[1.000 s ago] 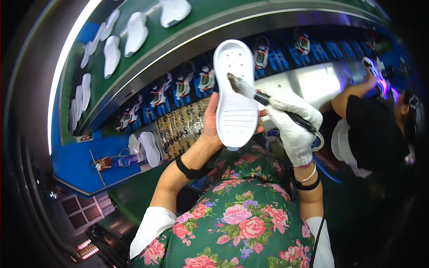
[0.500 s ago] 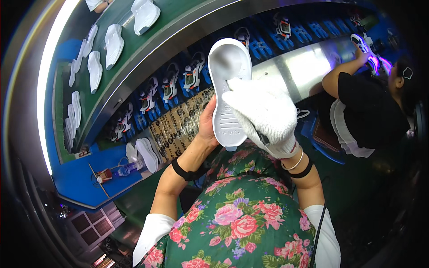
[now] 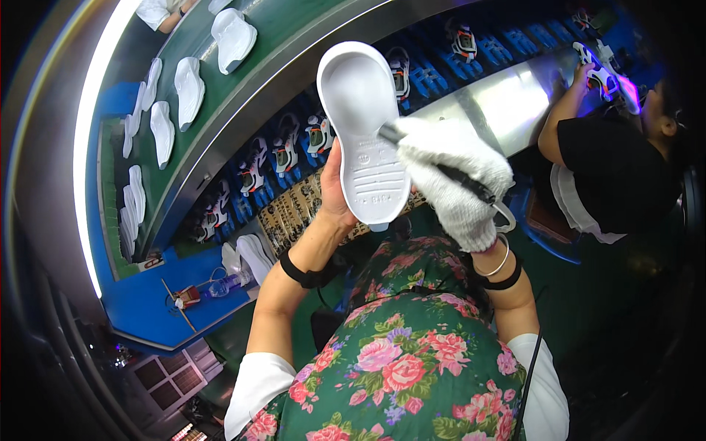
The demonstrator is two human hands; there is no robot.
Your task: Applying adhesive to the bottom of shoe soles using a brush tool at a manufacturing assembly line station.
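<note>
My bare left hand (image 3: 334, 195) is closed round the left edge of a white shoe sole (image 3: 379, 173), which it holds up with the hollow inner side facing me. Ridges and moulded marks show at its lower end, and a small bluish tab sticks out below. My right hand (image 3: 460, 173), in a white knitted glove, is closed on a dark pen-shaped tool (image 3: 465, 182). The tool's grey tip (image 3: 390, 133) is at the sole's right edge near its middle; whether it touches cannot be seen. A pale loop, perhaps a cord, shows behind the glove.
Shoe uppers (image 3: 285, 151) stand on blue racks beyond my hands. White soles (image 3: 190, 92) lie on a green belt at the upper left. A blue table (image 3: 140, 305) with a bottle (image 3: 219, 287) is at left. At right, a co-worker (image 3: 610, 162) handles a shoe under violet light.
My gloved hand has drawn back to the right, uncovering the sole's middle and the tool's tip. The sole has shifted up and left in view.
</note>
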